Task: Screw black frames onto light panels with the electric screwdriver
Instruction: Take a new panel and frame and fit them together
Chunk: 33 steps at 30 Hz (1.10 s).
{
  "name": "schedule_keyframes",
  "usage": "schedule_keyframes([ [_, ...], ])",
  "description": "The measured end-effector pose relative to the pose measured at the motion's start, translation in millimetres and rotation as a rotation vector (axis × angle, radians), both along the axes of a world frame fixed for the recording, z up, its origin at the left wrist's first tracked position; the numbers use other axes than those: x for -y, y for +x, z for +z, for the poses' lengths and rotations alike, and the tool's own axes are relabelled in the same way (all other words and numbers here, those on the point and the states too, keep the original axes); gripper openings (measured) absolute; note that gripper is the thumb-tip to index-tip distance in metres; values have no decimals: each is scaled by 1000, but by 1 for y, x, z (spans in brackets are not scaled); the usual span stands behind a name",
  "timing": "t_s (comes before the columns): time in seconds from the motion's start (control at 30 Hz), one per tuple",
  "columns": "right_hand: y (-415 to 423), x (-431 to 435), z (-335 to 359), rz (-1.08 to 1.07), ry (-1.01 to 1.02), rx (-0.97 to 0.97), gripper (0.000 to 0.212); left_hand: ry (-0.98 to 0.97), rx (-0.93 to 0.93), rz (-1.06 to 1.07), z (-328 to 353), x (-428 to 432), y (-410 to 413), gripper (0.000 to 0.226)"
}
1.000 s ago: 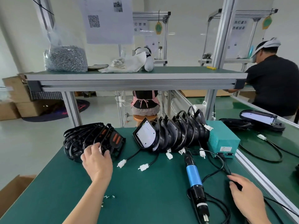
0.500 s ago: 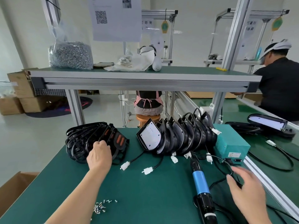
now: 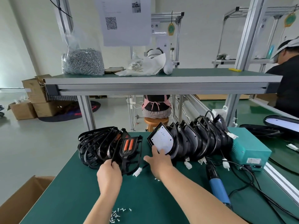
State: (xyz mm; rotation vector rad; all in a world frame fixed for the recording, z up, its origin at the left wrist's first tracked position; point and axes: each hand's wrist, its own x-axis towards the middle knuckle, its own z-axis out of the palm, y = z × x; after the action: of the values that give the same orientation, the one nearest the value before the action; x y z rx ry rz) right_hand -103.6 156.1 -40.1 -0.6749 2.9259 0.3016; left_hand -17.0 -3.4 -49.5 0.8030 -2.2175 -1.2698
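**A frame and a panel are paired up at the assembly tabletop**

The left grip (image 3: 110, 173) is clenched on the lower edge of the front black frame (image 3: 129, 149), which tilts up off the stack of frames (image 3: 95, 143). The right grip (image 3: 159, 160), fingers outstretched and closed on nothing, touches the bottom of the first light panel (image 3: 161, 139) in the row leaning toward the teal box (image 3: 249, 152). The electric screwdriver (image 3: 216, 185) lies unused on the tabletop (image 3: 142, 199), just right of the right forearm, with loose screws (image 3: 118, 214) nearer the worker. The step should go best with the panel laid flat, its cable clear, and the frame squared over it before any screw is driven. The sheet (image 3: 126, 21) overhead carries a QR code. Its print and the teal box's label are too small to read.
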Motion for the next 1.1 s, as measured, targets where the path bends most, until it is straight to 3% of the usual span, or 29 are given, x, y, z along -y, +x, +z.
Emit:
schedule_keyframes([
  [0.23,-16,19,-4,-90,90,-49,71,97,1,13,-8,-10,7,29],
  [0.43,-10,11,-3,27,175,-219,48,189,-11,57,-15,-13,19,29],
  [0.63,12,-7,6,80,-167,-260,51,292,-54,97,-15,-17,31,24],
  [0.9,80,-35,32,208,-345,-416,41,299,-93,73,-8,-39,49,22],
  [1.1,161,-54,45,165,-380,-556,44,309,-123,32,-7,-50,67,23],
])
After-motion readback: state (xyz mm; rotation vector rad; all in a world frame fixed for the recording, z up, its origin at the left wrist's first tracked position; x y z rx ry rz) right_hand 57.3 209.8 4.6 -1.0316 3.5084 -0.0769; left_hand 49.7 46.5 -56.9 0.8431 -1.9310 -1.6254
